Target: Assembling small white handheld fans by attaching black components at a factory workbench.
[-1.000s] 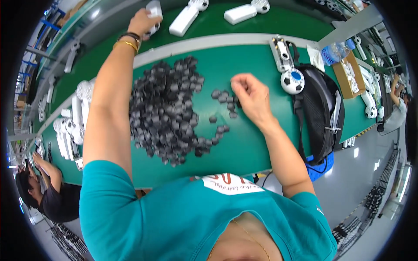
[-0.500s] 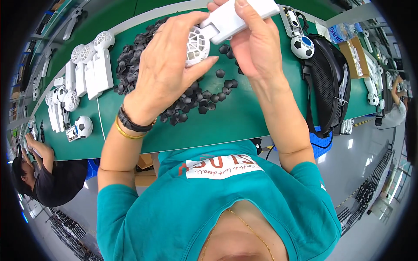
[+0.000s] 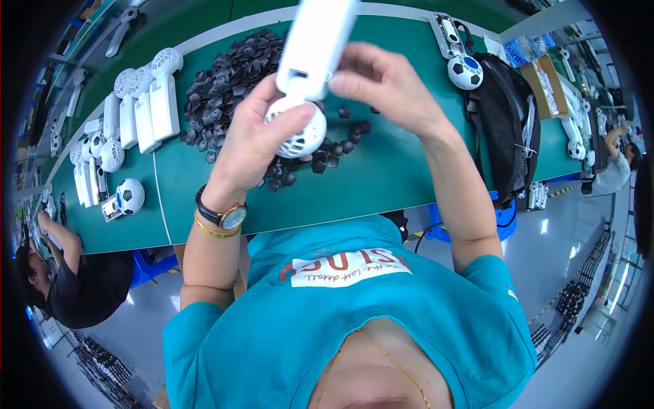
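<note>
My left hand grips a white plastic casing by its round, ball-shaped lattice head, thumb laid across the front. From the head the long rectangular body points up and away, slightly blurred, its far end cut off by the frame. My right hand is at the casing's right side, fingers loosely curled and thumb apart from them. Its thumb tip lies by the body's lower corner; whether it touches cannot be made out. Beneath, a heap of black pentagon pieces spreads over the green table.
Several white casings with lattice heads stand at the left, near one with a black-and-white ball head. To the right are another ball-headed casing, a black backpack, a water bottle and a cardboard box. Other people sit at both sides.
The casing has swung from slanting right to nearly upright, its head now lower. My left wrist has turned, showing the watch face. My right hand has slipped off the body and dropped lower beside it.
</note>
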Demonstrator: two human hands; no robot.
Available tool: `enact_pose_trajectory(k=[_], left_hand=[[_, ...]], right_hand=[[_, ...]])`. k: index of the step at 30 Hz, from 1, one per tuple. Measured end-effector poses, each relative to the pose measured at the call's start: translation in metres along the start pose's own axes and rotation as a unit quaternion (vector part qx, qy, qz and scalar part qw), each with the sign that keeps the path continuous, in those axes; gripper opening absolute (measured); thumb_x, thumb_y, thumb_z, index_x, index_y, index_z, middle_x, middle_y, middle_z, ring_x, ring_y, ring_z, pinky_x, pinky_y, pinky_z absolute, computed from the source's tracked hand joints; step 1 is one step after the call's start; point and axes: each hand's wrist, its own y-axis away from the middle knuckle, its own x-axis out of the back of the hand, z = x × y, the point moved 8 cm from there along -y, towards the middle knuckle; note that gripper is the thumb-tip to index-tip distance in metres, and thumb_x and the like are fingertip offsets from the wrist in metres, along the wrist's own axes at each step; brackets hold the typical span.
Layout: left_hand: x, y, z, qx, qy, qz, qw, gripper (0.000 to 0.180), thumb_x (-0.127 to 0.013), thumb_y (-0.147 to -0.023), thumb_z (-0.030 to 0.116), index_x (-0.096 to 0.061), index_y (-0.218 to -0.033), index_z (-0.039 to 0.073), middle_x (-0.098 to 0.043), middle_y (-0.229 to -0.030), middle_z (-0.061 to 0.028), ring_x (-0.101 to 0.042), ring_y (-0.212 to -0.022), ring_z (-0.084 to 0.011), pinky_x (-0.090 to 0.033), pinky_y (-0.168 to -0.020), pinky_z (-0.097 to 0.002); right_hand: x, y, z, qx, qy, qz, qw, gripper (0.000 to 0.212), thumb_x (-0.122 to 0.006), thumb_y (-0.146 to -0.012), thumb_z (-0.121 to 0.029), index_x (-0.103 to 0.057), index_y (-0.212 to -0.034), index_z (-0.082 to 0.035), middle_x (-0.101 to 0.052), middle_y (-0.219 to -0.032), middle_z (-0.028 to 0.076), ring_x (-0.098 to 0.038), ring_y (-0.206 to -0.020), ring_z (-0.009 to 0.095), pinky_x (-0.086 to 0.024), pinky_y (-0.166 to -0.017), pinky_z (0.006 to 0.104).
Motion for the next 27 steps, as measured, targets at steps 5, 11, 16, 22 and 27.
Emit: enact_pose_trajectory(k=[5,11,16,22,27], left_hand=[[0.01,0.002,0.0,-0.017,0.09,0.034,0.995,0.042,-0.056,-0.095,0.024,-0.046,-0.13,0.003,-0.065,-0.104,-0.011,-0.068,-0.085,-0.0176,-0.06,-0.057,-0.0301],[0.016,0.004,-0.007,-0.019,0.132,0.071,0.988,0.042,-0.048,-0.1,0.033,-0.042,-0.131,0.004,-0.064,-0.104,-0.0111,-0.068,-0.087,-0.0185,-0.061,-0.061,-0.0341],[0.019,0.008,-0.008,-0.056,0.123,0.127,0.983,0.041,-0.044,-0.102,0.034,-0.04,-0.131,0.005,-0.062,-0.107,-0.0098,-0.068,-0.09,-0.019,-0.061,-0.065,-0.0354],[0.009,0.008,-0.006,-0.088,0.125,0.129,0.98,0.04,-0.044,-0.102,0.031,-0.039,-0.132,0.005,-0.061,-0.108,-0.0088,-0.067,-0.092,-0.0173,-0.061,-0.068,-0.0341],[0.01,0.009,-0.007,-0.117,0.112,0.133,0.978,0.039,-0.045,-0.102,0.027,-0.038,-0.133,0.004,-0.059,-0.112,-0.008,-0.063,-0.096,-0.0136,-0.058,-0.077,-0.03]], right_hand=[[-0.006,0.015,0.029,0.064,0.403,-0.066,0.911,0.023,-0.069,-0.084,-0.012,-0.065,-0.105,-0.003,-0.067,-0.1,0.011,-0.064,-0.098,0.022,-0.051,-0.082,0.0326],[-0.013,0.011,0.036,0.109,0.482,-0.107,0.863,0.014,-0.069,-0.082,-0.008,-0.063,-0.093,-0.001,-0.064,-0.086,0.013,-0.063,-0.077,0.025,-0.051,-0.068,0.0317],[-0.011,0.013,0.017,-0.047,0.261,-0.031,0.964,0.013,-0.07,-0.085,-0.01,-0.062,-0.09,-0.001,-0.065,-0.078,0.006,-0.06,-0.067,0.017,-0.048,-0.059,0.0284],[-0.04,0.022,0.006,-0.019,-0.129,0.083,0.988,0.013,-0.069,-0.089,-0.012,-0.062,-0.092,-0.002,-0.064,-0.081,0.001,-0.059,-0.071,0.006,-0.048,-0.061,0.0205],[-0.042,0.021,0.015,-0.02,-0.083,0.095,0.992,0.013,-0.07,-0.088,-0.01,-0.062,-0.092,-0.001,-0.064,-0.081,0.002,-0.06,-0.073,0.007,-0.051,-0.066,0.0205]])
